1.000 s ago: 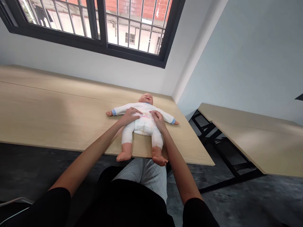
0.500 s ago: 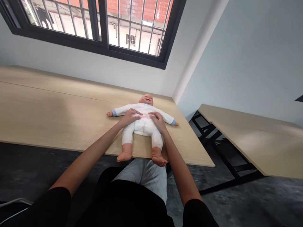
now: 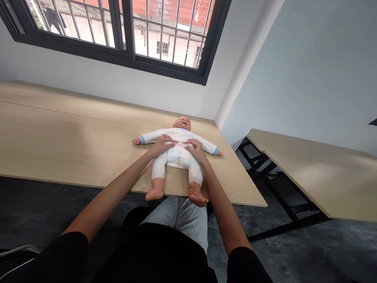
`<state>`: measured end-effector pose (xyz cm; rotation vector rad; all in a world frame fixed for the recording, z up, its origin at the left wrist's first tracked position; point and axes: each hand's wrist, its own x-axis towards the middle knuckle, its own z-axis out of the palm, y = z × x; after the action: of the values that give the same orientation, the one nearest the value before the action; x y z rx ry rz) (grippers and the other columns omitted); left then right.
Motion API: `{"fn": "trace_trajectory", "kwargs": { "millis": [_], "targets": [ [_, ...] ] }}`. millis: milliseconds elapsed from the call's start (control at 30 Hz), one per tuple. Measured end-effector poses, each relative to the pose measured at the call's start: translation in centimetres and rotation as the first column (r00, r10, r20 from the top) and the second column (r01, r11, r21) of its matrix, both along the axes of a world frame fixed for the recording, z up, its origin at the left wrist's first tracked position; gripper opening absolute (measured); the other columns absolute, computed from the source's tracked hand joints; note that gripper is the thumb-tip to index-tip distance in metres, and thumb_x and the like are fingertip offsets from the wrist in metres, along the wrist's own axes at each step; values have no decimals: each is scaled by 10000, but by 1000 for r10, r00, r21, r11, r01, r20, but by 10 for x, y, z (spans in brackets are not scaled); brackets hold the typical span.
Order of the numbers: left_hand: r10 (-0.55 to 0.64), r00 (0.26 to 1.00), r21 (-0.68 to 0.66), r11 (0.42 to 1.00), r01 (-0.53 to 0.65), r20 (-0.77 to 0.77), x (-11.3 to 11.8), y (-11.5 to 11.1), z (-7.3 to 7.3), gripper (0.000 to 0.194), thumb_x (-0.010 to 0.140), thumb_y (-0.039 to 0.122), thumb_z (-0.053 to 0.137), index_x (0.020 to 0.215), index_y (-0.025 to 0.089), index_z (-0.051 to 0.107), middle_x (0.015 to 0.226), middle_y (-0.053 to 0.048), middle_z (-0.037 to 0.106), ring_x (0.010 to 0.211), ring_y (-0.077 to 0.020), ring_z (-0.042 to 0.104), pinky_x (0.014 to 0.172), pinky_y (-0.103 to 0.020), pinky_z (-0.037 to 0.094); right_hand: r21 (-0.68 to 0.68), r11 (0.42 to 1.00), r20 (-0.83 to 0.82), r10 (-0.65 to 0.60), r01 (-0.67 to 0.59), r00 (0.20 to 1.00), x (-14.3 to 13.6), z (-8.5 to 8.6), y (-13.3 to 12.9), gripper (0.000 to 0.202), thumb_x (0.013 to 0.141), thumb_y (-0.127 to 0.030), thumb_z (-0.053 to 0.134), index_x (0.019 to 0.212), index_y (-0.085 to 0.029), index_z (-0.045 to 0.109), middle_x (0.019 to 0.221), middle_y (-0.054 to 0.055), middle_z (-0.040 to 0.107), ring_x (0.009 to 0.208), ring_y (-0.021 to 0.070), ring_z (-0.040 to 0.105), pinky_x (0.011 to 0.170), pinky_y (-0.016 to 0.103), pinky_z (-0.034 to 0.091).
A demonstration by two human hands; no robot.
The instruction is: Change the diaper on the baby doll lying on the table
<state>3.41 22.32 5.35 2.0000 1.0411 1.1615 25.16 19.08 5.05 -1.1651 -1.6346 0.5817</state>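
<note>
A baby doll (image 3: 183, 122) lies on its back on the wooden table (image 3: 97, 153), head toward the window and feet at the near edge. It wears a white top with blue cuffs and a white diaper (image 3: 178, 157) with a pinkish band at the waist. At the left side of that waistband, my left hand (image 3: 161, 145) has its fingers and thumb closed on the diaper. My right hand (image 3: 195, 149) grips the opposite side in the same way, its fingertips near those of the left. The hands cover the doll's hips and part of the waistband.
A barred window (image 3: 171, 39) is set in the wall behind the table. To the right stands a second wooden table (image 3: 318, 169) with a black metal frame (image 3: 282, 200), across a gap. A pale cable (image 3: 20, 249) shows at the lower left.
Both hands stay at the diaper's waistband; their fingers have shifted slightly, and the waist area looks a little different. The doll has kept its place.
</note>
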Motion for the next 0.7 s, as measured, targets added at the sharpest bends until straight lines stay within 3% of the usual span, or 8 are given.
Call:
{"fn": "trace_trajectory", "kwargs": {
  "millis": [233,700],
  "targets": [
    [6,1000,39,999,-7,7,0,0,-1,252,722,326,742,945,225,801,1022,-55,678,1015,-253,634,987,-398,479,14,1000,-3,-7,7,1000,0,1,-1,153,702,-339,782,830,-261,756,1182,64,619,1199,272,537,1145,475,310],
    [26,1000,94,995,-25,-10,5,5,-5,88,690,286,758,740,213,762,912,-46,691,964,-250,636,947,-404,481,-25,998,-14,-49,49,999,0,-7,6,167,669,-379,798,766,-249,761,1179,69,630,1172,285,537,1106,477,369]
  ]
}}
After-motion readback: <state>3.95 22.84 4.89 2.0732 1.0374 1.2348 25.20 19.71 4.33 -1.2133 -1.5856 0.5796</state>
